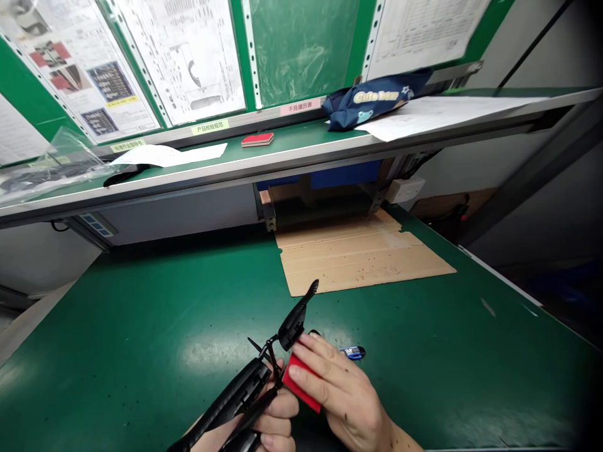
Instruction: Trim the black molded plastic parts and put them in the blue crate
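Grip: our left hand point(279, 417) grasped the black branched part point(242, 387), between six and seven o'clock | our right hand point(343, 383) held a red block point(303, 394) beside it | cardboard point(348, 267) lay at its one o'clock.

Pale yellow tag point(128, 145), 10 o'clock: 标准作业指导书. Yellow-green tag point(210, 127), 11 o'clock: 产品检验规范. Pink tag point(300, 107), 12 o'clock: 不良履历表. Navy pouch point(370, 105), 1 o'clock: "Cute b…", rest unclear. Handwriting on cardboard point(358, 257), 4 o'clock, illegible.
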`<state>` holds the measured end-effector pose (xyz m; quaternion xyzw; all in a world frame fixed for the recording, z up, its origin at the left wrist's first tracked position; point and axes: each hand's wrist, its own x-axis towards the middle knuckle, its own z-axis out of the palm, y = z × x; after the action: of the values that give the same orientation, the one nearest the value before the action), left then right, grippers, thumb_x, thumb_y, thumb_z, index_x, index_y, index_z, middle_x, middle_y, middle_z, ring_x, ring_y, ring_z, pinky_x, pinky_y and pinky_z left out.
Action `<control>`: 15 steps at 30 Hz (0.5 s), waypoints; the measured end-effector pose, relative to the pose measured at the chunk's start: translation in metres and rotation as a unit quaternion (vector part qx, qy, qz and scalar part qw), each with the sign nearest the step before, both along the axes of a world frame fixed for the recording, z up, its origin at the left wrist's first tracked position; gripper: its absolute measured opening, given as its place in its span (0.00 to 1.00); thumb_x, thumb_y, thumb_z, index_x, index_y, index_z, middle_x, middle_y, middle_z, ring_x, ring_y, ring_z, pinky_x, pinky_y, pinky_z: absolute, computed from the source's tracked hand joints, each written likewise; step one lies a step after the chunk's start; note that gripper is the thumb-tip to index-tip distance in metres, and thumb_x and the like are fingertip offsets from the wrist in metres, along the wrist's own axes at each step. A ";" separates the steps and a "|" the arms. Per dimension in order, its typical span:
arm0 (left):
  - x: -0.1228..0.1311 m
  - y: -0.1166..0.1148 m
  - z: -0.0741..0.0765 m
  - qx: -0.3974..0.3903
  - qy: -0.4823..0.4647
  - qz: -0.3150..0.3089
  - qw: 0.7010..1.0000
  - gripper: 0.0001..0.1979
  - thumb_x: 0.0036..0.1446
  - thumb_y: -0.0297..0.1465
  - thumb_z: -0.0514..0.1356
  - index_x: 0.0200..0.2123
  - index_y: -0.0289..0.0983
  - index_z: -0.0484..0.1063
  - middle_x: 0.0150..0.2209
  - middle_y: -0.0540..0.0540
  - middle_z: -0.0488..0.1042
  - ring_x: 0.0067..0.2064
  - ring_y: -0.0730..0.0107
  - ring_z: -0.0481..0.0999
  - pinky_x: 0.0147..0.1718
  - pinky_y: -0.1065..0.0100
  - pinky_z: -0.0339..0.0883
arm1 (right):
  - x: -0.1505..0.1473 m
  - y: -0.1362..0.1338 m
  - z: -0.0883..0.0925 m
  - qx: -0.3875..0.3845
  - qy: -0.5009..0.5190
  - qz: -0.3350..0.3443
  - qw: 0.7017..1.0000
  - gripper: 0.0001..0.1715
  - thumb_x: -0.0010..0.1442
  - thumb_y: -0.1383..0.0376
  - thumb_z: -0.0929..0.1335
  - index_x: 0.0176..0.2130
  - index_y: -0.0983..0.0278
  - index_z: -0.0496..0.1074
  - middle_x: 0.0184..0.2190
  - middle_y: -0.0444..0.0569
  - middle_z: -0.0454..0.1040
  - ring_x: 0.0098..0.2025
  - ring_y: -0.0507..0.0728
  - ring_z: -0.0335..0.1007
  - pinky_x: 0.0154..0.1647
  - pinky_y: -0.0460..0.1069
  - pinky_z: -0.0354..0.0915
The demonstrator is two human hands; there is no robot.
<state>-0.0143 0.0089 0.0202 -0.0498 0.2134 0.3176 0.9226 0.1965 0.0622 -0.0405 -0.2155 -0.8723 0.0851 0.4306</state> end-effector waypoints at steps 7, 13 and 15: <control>0.003 0.015 -0.007 -0.010 -0.001 -0.072 0.997 0.14 0.61 0.37 0.56 0.26 0.36 0.64 0.17 0.58 0.53 0.16 0.82 0.43 0.21 0.74 0.43 | -0.003 0.000 -0.002 0.014 0.025 -0.008 1.000 0.27 0.61 0.75 0.59 0.59 0.64 0.65 0.60 0.55 0.66 0.63 0.63 0.58 0.61 0.62 0.63; 0.004 0.012 -0.001 0.002 0.052 -0.047 0.998 0.14 0.61 0.37 0.56 0.25 0.36 0.63 0.18 0.59 0.50 0.17 0.82 0.39 0.23 0.71 0.42 | -0.002 0.001 0.001 0.013 0.019 -0.009 1.000 0.28 0.61 0.76 0.60 0.59 0.63 0.64 0.60 0.54 0.66 0.63 0.63 0.58 0.61 0.62 0.63; 0.004 0.009 0.005 0.013 0.070 -0.031 0.997 0.14 0.61 0.37 0.56 0.25 0.36 0.63 0.18 0.59 0.50 0.18 0.82 0.38 0.23 0.71 0.41 | -0.001 0.000 0.002 0.005 0.021 -0.026 0.999 0.29 0.61 0.77 0.59 0.59 0.63 0.65 0.60 0.53 0.67 0.63 0.62 0.58 0.61 0.61 0.64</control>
<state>-0.0100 0.0179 0.0254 -0.0085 0.2750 0.2946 0.9152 0.1954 0.0621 -0.0381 -0.2337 -0.8576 0.0738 0.4522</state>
